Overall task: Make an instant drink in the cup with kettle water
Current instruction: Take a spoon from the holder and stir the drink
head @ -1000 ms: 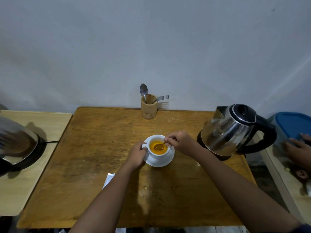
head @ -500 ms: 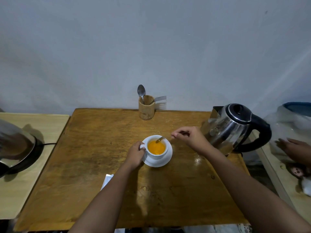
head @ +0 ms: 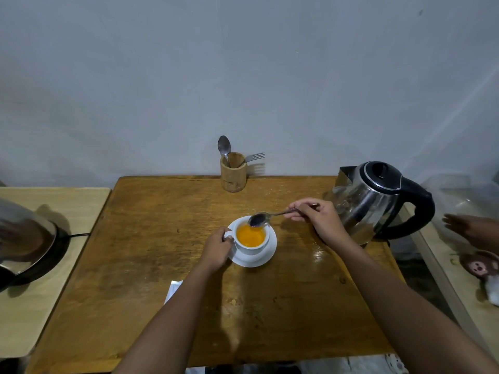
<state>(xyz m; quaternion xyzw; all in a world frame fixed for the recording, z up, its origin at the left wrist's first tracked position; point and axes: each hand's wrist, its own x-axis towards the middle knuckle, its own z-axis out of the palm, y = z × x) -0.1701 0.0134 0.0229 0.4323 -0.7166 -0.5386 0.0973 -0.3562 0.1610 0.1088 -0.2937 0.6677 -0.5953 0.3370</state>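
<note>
My left hand (head: 217, 248) is wrapped around the handle of the white cup (head: 251, 238), centre frame, sitting on its saucer (head: 266, 256) on the wooden table (head: 162, 265) and full of orange drink. My right hand (head: 316, 218) pinches the spoon (head: 266, 217), bowl hovering just over the cup's far rim. The steel kettle (head: 378, 201) stands right of my right hand.

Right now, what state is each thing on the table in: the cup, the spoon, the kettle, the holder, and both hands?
cup: upright on saucer, holds orange drink
spoon: lifted, bowl over the cup's rim
kettle: upright, lid shut
holder: upright, holds another spoon and a fork
left hand: gripping the cup's handle
right hand: gripping the spoon's handle
</note>
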